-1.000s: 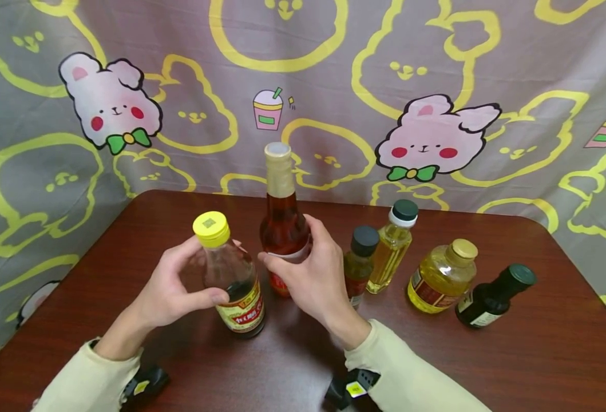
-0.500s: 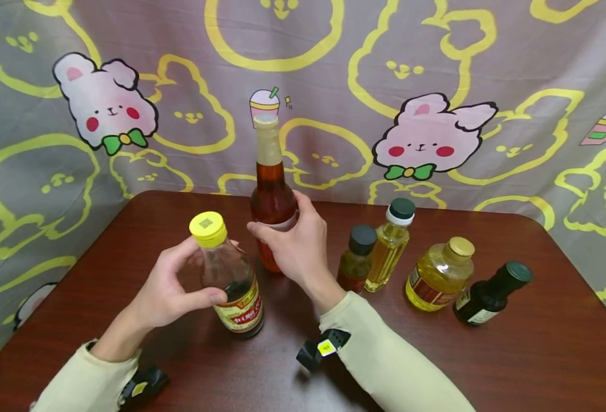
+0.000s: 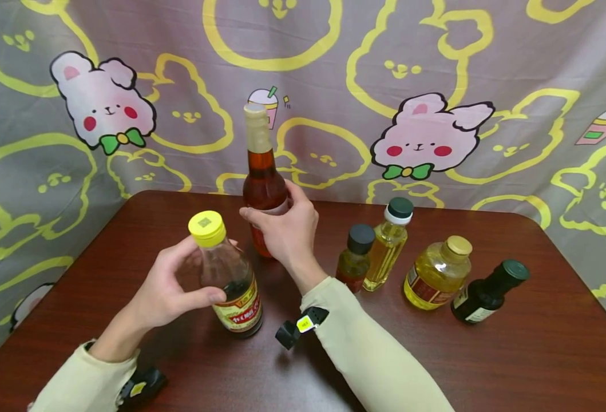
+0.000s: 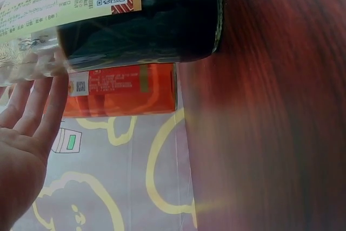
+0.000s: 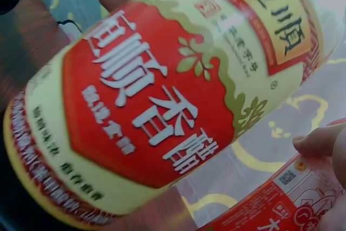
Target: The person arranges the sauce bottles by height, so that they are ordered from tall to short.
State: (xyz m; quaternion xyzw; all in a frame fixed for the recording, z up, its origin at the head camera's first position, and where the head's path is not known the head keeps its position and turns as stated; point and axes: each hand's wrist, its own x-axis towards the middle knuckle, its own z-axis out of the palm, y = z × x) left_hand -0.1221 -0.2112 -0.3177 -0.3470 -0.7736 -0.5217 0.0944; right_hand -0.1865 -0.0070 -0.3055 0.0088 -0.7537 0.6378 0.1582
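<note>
My left hand [image 3: 166, 286] holds a vinegar bottle [image 3: 238, 309] with a yellow cap, thumb in front and fingers around the far side. The bottle is upright on the table, dark liquid in its lower part. Behind it, my right hand [image 3: 289, 226] grips a tall glass bottle [image 3: 262, 186] of reddish-brown liquid with a gold-wrapped neck, tilted slightly left. In the left wrist view, the fingers of my left hand [image 4: 21, 155] lie along the clear glass, and the tall bottle's red label [image 4: 130, 87] shows beyond. The vinegar label [image 5: 146, 96] fills most of the right wrist view.
Right of my right forearm stand a small dark-capped bottle [image 3: 353, 266], a slim oil bottle [image 3: 385, 252], a round yellow oil bottle [image 3: 436, 277] and a dark green-capped bottle [image 3: 480, 300]. A patterned curtain [image 3: 313, 74] hangs behind the brown table [image 3: 539, 355].
My right hand has carried the tall bottle left and away from me, uncovering more of the small dark-capped bottle. My left hand and the vinegar bottle stay in place.
</note>
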